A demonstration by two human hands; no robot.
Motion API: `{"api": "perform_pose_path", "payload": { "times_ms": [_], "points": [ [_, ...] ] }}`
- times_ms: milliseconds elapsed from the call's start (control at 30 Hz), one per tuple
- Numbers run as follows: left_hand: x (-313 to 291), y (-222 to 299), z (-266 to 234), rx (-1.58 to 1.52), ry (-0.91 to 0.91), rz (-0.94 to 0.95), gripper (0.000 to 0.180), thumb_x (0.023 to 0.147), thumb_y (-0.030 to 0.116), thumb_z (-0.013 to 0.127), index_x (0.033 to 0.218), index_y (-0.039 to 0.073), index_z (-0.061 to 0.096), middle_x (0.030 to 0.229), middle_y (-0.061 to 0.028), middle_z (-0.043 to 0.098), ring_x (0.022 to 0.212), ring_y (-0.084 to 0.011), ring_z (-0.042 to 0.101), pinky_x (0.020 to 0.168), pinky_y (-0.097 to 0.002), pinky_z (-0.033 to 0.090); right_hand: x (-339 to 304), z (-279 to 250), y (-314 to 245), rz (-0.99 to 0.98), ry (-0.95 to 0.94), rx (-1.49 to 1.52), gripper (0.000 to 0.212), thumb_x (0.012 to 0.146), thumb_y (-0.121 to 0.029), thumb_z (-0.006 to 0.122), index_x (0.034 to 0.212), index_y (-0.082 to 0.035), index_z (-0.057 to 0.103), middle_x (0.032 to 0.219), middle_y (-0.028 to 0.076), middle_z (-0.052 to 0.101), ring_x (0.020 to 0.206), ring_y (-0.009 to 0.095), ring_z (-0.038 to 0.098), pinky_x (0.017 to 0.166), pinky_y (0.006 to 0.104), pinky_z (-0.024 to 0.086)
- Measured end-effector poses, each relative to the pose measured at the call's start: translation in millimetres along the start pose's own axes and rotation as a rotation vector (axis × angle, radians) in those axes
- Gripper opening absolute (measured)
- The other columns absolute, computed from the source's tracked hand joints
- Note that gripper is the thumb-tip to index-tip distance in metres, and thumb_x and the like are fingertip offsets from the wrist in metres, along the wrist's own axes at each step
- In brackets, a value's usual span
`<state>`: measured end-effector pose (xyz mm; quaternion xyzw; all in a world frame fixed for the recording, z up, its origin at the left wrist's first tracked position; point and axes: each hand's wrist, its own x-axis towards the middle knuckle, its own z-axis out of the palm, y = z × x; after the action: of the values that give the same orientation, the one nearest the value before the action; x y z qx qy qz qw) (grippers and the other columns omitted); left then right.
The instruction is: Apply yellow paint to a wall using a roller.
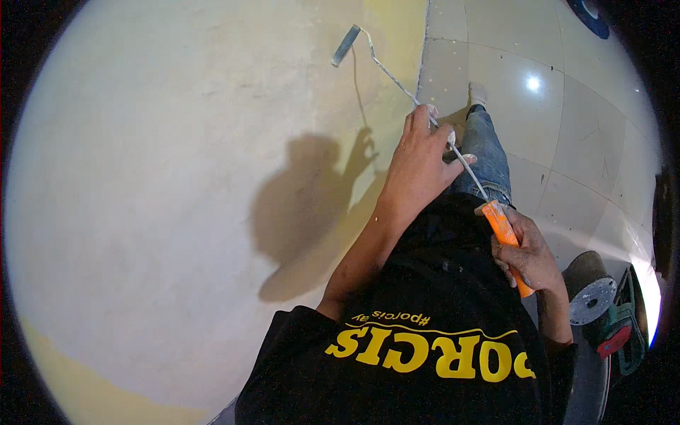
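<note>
I hold a paint roller with a long thin metal rod and a small grey-blue sleeve. My right hand is wrapped round its orange handle, which is spotted with white paint, in front of my body. Farther up, my left hand pinches the rod between thumb and fingers, and the fingertips carry white smears. The roller's sleeve is at the far end, in front of the pale wall. Whether it touches the wall I cannot tell.
Yellow paint shows along the wall's edge by the tiled floor. At lower right are a grey drum-shaped object and a green-and-red object. A dark blue round object lies at the far right.
</note>
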<state>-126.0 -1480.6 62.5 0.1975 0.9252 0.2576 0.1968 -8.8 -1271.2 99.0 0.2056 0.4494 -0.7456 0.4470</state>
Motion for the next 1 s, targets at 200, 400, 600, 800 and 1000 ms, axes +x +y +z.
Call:
{"api": "perform_pose_path", "payload": {
  "times_ms": [200, 400, 600, 800, 1000],
  "points": [
    [1.1, 6.8, -7.8, -0.021, 0.1, 0.097, 0.039, 0.074, 0.027, 0.083, 0.09, -0.004, 0.064, 0.119, -0.0256, 0.047, 0.118, -0.0419, 0.047, 0.101, -0.0469, 0.042, -10.5, 6.4, -4.1, -0.047, 0.04, -0.072, 0.054, 0.081, 0.001, 0.057, 0.134, -0.003, 0.048, 0.063, -0.001, 0.05, 0.043, 0.008, 0.049, 0.039, 0.0233, 0.041],
    [3.3, 6.0, -4.7, -0.048, 0.032, 0.032, 0.046, 0.071, 0.035, 0.084, 0.093, -0.002, 0.066, 0.122, -0.0227, 0.049, 0.119, -0.0394, 0.048, 0.102, -0.0454, 0.042, -6.8, 6.5, -5.2, -0.032, 0.018, -0.077, 0.053, 0.083, 0.001, 0.053, 0.135, -0.004, 0.049, 0.062, -0.002, 0.048, 0.043, 0.008, 0.047, 0.04, 0.024, 0.04],
    [2.0, 8.7, -5.3, -0.013, -0.023, 0.016, 0.047, 0.071, 0.035, 0.084, 0.094, -0.002, 0.067, 0.123, -0.023, 0.048, 0.12, -0.0397, 0.048, 0.102, -0.0453, 0.042, -8.3, 5.6, 0.4, -0.009, 0.049, -0.078, 0.053, 0.081, 0.0, 0.054, 0.134, -0.005, 0.051, 0.062, -0.002, 0.048, 0.042, 0.008, 0.046, 0.04, 0.0236, 0.039],
    [-0.7, 10.4, -7.6, -0.022, 0.081, 0.056, 0.047, 0.071, 0.036, 0.084, 0.093, -0.002, 0.067, 0.123, -0.0225, 0.048, 0.12, -0.0397, 0.048, 0.102, -0.0451, 0.042, -11.8, 8.2, 1.4, -0.045, 0.047, -0.126, 0.051, 0.079, -0.002, 0.055, 0.13, -0.003, 0.052, 0.065, -0.002, 0.048, 0.046, 0.007, 0.045, 0.04, 0.0229, 0.037],
    [-1.5, 3.2, -0.5, -0.042, 0.014, 0.032, 0.047, 0.071, 0.035, 0.084, 0.093, -0.002, 0.067, 0.123, -0.0225, 0.049, 0.12, -0.0403, 0.048, 0.102, -0.0454, 0.042, -9.7, 5.3, 2.4, 0.017, 0.056, -0.176, 0.051, 0.08, -0.002, 0.055, 0.13, -0.008, 0.054, 0.066, -0.001, 0.051, 0.041, 0.009, 0.047, 0.038, 0.0247, 0.04]
  ]
}}
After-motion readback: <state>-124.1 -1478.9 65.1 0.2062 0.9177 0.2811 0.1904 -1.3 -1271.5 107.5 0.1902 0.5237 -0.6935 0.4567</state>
